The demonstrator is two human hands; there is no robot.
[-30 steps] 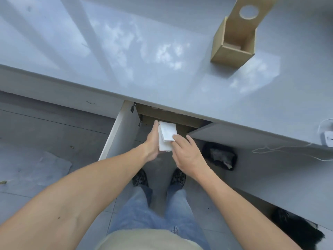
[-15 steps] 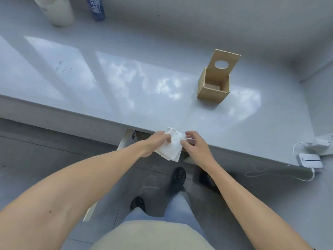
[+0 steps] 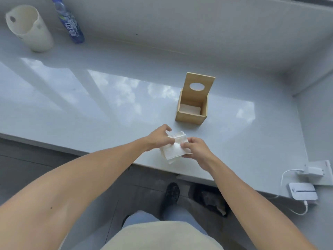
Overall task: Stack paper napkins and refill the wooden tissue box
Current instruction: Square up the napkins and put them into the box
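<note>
A loose bundle of white paper napkins (image 3: 173, 150) is held over the counter's front edge. My left hand (image 3: 160, 137) pinches its top left corner and my right hand (image 3: 197, 150) grips its right side. The sheets are uneven and fan out at the bottom. Just beyond, the wooden tissue box (image 3: 191, 110) stands on the grey countertop (image 3: 90, 105). Its lid (image 3: 199, 87), with an oval hole, is raised upright at the back. A low layer of white napkins lies at the bottom of the box.
A cream jug (image 3: 29, 27) and a blue-labelled bottle (image 3: 71, 22) stand at the far left by the wall. A white device (image 3: 302, 191) with cable and a plugged charger (image 3: 312, 171) sit at the counter's right edge. A dark shoe (image 3: 171, 194) is on the floor below.
Both hands lifted the napkins from the drawer under the counter up onto the countertop edge, toward the box. The view tilted up, and the drawer is out of sight.
</note>
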